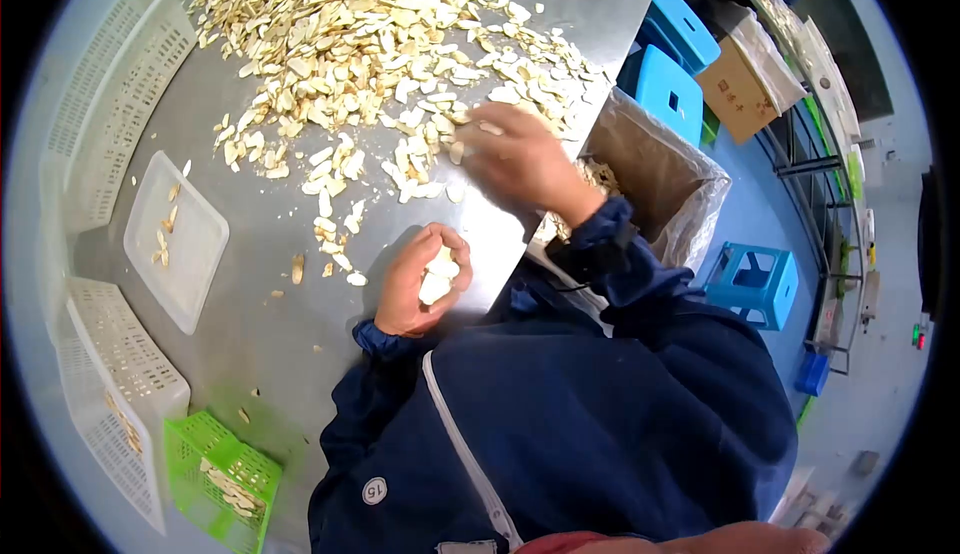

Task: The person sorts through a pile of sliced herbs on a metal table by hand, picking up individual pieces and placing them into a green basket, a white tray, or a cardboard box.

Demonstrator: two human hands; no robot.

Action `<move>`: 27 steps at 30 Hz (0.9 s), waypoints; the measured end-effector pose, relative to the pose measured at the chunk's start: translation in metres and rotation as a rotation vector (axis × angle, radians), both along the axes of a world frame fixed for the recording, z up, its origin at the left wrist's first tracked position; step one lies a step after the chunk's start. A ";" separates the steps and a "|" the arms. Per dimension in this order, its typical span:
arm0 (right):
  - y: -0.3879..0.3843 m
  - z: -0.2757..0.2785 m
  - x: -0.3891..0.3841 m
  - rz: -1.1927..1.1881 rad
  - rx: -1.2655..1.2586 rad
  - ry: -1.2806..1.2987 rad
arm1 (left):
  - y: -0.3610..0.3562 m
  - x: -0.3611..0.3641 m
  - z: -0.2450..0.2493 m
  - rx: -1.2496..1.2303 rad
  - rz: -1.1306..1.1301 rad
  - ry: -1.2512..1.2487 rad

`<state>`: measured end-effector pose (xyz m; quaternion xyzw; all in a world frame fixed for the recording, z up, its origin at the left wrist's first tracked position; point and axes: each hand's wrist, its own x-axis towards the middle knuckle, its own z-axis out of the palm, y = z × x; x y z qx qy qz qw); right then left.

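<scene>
Cream slices (pixel 330 44) being picked over by hand on a metal table (pixel 270 354)

The left hand (pixel 412 286) is cupping a small handful (pixel 438 276) of slices close to the near edge of the table; thumb and fingers are curling round the pieces, whose pale faces are showing in the opening between them. The right hand (pixel 520 159) is lying back upward over the near right fringe of the heap. Its outline is blurring, so whether its fingertips are pinching a slice or merely touching the layer cannot be told. The main heap is occupying the far part of the table and thinning toward the hands, with loose pieces lying just beyond the left hand.

Step in hand: judging by the filled palm and the other hand's place at the fringe, the person is probably selecting slices with the right hand and collecting them in the left. The next move is calling for light fingertips, separating one slice from its overlapping neighbours, and for a left palm closing gently enough to avoid snapping what it is carrying.

Surroundings: at the left, a shallow translucent tray (pixel 190 279) is holding a few slices between an upper white basket (pixel 150 64) and a lower white basket (pixel 135 344); a green basket (pixel 190 449) is holding more. Beyond the right wrist, a plastic-lined box (pixel 650 144) is standing beside the table, near blue stools (pixel 660 79).
</scene>
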<state>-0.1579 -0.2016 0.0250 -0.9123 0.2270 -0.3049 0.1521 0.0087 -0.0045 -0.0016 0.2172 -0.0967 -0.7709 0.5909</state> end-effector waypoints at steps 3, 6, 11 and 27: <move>0.027 0.000 0.039 0.300 -0.015 0.070 | 0.002 -0.001 0.007 0.037 -0.016 -0.064; 0.034 -0.012 0.041 0.289 -0.041 0.137 | 0.002 0.001 0.002 -0.043 -0.061 -0.069; 0.018 0.004 -0.018 0.031 -0.013 0.143 | 0.000 0.003 0.000 -0.064 -0.089 -0.062; -0.036 0.001 -0.048 -0.433 -0.144 0.204 | 0.002 0.001 0.001 -0.047 -0.049 -0.063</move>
